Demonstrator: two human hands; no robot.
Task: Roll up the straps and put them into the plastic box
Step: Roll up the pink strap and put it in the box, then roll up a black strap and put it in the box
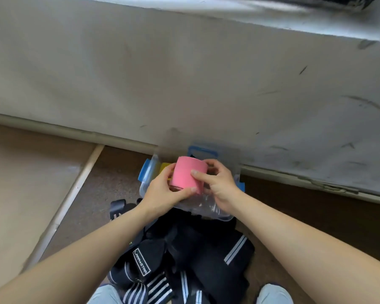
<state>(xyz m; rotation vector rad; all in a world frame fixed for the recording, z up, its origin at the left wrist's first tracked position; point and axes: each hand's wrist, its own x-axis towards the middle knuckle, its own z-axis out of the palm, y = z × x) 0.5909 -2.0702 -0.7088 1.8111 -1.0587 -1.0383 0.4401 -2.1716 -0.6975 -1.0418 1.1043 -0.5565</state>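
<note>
Left grip (162, 191) and right grip (217, 185) meet ahead, both clasping the pink roll (188, 174).

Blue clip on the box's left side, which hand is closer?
Left. The left hand sits right beside the blue clip; the right hand is beyond the pink roll.

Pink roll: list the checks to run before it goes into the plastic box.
1. The pink roll is wound compact: ok.
2. The left hand grips it: ok.
3. The right hand holds it too, thumb across its side: ok.
4. The plastic box sits below the roll: ok.
5. Free space inside the box: cannot tell, the hands hide it.
6. The black straps are stowed: not ok, piled on the floor before the box.
</note>
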